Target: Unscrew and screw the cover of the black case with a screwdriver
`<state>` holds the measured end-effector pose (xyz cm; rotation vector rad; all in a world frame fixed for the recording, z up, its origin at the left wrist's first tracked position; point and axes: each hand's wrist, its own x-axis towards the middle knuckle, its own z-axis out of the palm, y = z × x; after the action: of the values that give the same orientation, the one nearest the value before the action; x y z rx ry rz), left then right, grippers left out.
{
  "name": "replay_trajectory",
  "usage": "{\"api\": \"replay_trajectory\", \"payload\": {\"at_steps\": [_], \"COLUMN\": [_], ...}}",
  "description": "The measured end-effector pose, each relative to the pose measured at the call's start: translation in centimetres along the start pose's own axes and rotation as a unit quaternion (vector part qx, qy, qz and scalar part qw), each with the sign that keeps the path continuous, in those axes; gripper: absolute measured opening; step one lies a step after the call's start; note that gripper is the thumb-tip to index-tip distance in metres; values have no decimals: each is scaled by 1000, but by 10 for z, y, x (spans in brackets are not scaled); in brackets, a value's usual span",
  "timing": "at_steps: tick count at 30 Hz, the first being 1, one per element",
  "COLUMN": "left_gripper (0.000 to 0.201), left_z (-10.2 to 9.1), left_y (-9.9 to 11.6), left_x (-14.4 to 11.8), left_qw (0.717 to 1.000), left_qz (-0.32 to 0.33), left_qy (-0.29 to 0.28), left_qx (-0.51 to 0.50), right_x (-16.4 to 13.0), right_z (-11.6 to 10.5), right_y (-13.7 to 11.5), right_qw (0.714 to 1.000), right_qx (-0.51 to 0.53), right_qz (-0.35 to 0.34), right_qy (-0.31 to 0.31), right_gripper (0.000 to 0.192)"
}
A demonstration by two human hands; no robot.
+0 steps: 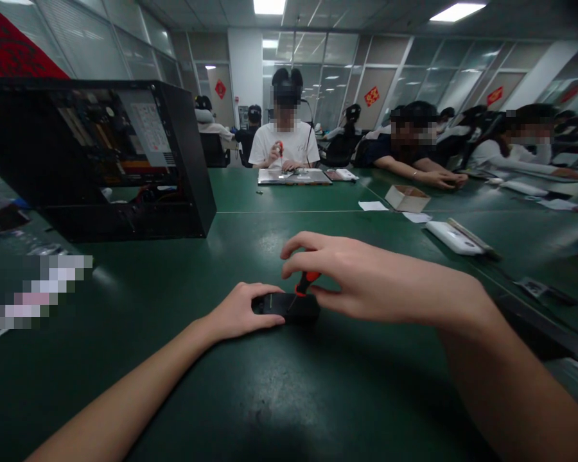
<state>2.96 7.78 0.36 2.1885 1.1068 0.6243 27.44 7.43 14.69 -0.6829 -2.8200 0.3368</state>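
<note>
A small black oblong device (299, 309) lies on the green tabletop in front of me. My left hand (241, 311) grips its left end, thumb on the near side and fingers on the far side. Tilted over the device stands a screwdriver (307, 280) with a red and black handle, its thin shaft slanting down to the device's top. My right hand (349, 276) is closed around the handle from the right, index and middle fingers curved above it. The palm side of that hand hides part of the handle.
An opened black computer case (200, 167) stands at the left. Across the table (241, 224), a person in a white shirt holds a screwdriver over a flat panel (295, 179). A small cardboard box (407, 197) and a white device (453, 237) lie to the right.
</note>
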Motion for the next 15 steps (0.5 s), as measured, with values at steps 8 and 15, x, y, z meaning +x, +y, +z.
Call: {"api": "replay_trajectory", "payload": {"at_steps": [8,15], "left_gripper": [56,43], "left_z": [15,19], "left_y": [8,10], "left_x": [0,2], "left_qw": [995,996], "left_qz": [34,47], "left_qy": [64,44], "left_qx": [62,61], "right_x": [1,-47], "right_z": [16,73], "right_y": [-1,66], "right_qw": [962,915], "right_qx": [-245,-329], "right_qz": [118,61], "right_qy": [24,225], "right_gripper": [23,47]}}
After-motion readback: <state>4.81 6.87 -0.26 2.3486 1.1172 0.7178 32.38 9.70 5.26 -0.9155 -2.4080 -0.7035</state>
